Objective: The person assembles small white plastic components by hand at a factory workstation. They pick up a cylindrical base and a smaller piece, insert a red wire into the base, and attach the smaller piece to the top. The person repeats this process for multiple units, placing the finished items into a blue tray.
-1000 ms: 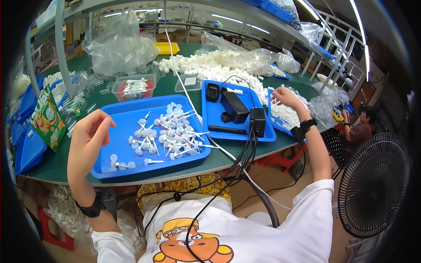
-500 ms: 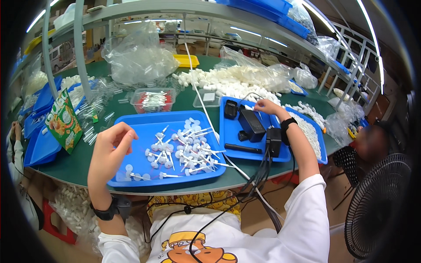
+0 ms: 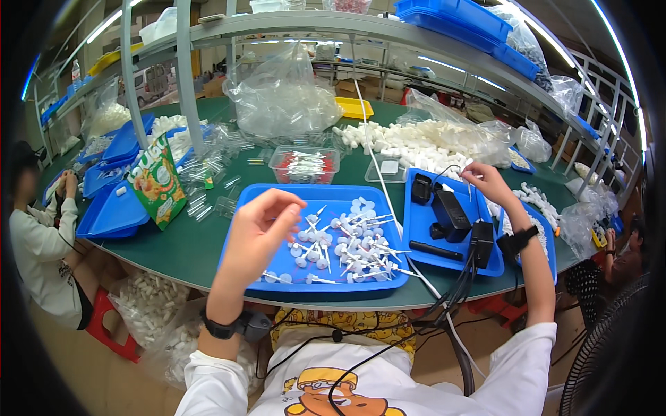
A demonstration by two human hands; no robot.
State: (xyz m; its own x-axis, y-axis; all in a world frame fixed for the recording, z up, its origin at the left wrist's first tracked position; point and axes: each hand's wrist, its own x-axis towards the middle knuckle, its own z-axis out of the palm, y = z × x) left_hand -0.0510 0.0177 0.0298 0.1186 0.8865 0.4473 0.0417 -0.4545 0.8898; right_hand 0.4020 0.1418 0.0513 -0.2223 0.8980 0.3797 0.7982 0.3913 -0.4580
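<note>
- Two hands hover over the green surface (image 3: 208, 246): the left hand (image 3: 260, 232) has its fingers (image 3: 288, 202) curled loosely, grasping nothing visible, above the blue tray (image 3: 257, 208) of small white parts (image 3: 347, 243).
- Right hand (image 3: 489, 184) reaches past the second tray (image 3: 423, 239) with black devices (image 3: 451, 215); whether its fingers grip anything cannot be told.

A tray (image 3: 257, 201) of small parts (image 3: 340, 243) sits on the desk (image 3: 187, 243) before the person, a second tray (image 3: 416, 239) holding a charger (image 3: 451, 215) just to its right. Behind them stand a tub (image 3: 304, 165) and a bag (image 3: 281, 97); a packet (image 3: 158, 182) leans to the left.
</note>
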